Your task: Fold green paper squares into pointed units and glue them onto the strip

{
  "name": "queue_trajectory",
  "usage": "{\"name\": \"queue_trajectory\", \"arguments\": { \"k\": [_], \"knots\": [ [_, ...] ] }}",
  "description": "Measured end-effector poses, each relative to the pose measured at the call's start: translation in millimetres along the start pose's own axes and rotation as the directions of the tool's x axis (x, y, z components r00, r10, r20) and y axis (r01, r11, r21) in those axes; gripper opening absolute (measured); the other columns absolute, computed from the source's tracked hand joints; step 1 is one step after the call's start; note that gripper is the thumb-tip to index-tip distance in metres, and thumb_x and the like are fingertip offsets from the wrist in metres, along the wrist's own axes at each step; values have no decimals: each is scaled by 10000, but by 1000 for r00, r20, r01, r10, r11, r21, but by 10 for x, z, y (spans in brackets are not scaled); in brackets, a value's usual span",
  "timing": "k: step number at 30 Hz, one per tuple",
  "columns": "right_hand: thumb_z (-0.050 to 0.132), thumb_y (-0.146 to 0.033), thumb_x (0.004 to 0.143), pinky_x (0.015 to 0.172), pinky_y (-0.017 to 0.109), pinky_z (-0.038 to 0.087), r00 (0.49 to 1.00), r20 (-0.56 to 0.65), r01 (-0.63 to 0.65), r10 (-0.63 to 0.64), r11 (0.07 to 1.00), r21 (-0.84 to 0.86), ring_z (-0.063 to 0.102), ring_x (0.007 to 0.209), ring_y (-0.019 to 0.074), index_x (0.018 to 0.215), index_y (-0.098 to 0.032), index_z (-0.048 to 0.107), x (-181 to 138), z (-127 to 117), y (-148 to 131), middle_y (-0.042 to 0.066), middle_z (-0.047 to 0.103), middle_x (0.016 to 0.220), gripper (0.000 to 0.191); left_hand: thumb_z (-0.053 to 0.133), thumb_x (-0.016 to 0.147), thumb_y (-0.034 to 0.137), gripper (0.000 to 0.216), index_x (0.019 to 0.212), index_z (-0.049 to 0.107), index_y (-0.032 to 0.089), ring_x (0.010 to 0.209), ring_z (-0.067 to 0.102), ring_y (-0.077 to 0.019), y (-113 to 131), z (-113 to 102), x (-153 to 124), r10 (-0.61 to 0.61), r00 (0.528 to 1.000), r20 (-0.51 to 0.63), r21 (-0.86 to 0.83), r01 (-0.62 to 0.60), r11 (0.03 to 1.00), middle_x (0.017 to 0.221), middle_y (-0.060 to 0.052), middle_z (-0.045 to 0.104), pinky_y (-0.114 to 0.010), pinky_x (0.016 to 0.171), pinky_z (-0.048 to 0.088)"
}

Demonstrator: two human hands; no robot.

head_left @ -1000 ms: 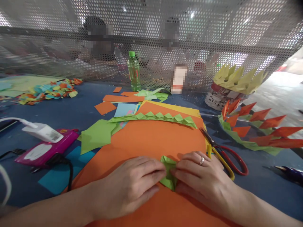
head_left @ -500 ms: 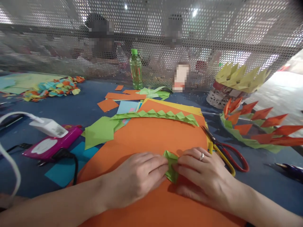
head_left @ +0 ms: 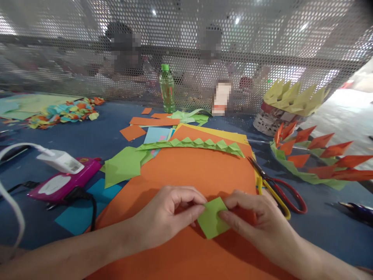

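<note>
A small green paper square (head_left: 213, 219) is held just over the large orange paper sheet (head_left: 198, 171). My left hand (head_left: 171, 217) pinches its left corner between thumb and fingers. On the opposite side, my right hand (head_left: 256, 221) grips the edge, thumb on top and fingers behind. The square's plain face is turned up; its underside is hidden. Beyond my hands, a folded green paper strip with a row of points (head_left: 198, 144) lies across the orange sheet. Scissors (head_left: 274, 182) with red and yellow handles rest to the right of the sheet.
At left, a white charger (head_left: 62, 160) is plugged into a pink power strip (head_left: 55, 186) with cables. Green paper sheets (head_left: 122, 165), a bottle (head_left: 167, 89) and paper scraps (head_left: 64, 111) lie farther back. Orange-pointed (head_left: 320, 171) and yellow (head_left: 294, 99) paper crowns are at right. A perforated metal screen (head_left: 186, 50) stands behind.
The green paper lay folded on the orange sheet under my fingertips. Now it is raised slightly, with a flat square face showing, and both hands pinch it by its sides.
</note>
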State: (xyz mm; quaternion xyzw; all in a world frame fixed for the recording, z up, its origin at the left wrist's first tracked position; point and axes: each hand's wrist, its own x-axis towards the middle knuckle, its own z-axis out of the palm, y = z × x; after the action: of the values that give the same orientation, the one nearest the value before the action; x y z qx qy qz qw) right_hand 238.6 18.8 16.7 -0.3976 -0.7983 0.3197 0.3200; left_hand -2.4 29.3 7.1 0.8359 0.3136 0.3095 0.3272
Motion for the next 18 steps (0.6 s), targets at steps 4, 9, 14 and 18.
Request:
{"name": "queue_trajectory", "arguments": {
  "k": [4, 9, 14, 18],
  "knots": [
    [672, -188, 916, 639, 170, 508, 996, -13, -86, 86, 996, -17, 660, 650, 74, 958, -292, 705, 0, 36, 54, -98, 729, 776, 117, 534, 1019, 126, 133, 998, 660, 163, 743, 680, -112, -25, 32, -16, -44, 999, -6, -15, 44, 999, 951, -25, 711, -185, 652, 547],
    [643, -159, 917, 635, 218, 490, 1000, 2, 23, -23, 991, -130, 659, 739, 118, 980, -266, 705, -3, 63, 113, -41, 700, 798, 139, 542, 1013, 141, 125, 1062, 653, 171, 944, 664, -164, -33, 40, -14, 10, 999, -43, 61, -7, 998, 1073, -65, 681, -265, 846, 537],
    [651, -123, 909, 696, 264, 490, 994, 10, 112, -112, 980, -162, 629, 782, 150, 1016, -239, 673, -12, 88, 139, -10, 674, 828, 160, 545, 1013, 139, 100, 1002, 639, 170, 892, 663, -160, -45, 50, -4, 44, 998, -36, 123, -39, 992, 1008, -57, 673, -257, 807, 543],
    [622, -103, 949, 775, 299, 485, 984, 48, 180, -174, 967, -181, 604, 865, 170, 1017, -221, 642, -25, 72, 159, 14, 682, 921, 139, 520, 1026, 111, 128, 1020, 636, 166, 929, 662, -163, -60, 57, -26, 97, 995, -15, 178, -92, 980, 1021, -53, 671, -260, 839, 536]
  ]
}}
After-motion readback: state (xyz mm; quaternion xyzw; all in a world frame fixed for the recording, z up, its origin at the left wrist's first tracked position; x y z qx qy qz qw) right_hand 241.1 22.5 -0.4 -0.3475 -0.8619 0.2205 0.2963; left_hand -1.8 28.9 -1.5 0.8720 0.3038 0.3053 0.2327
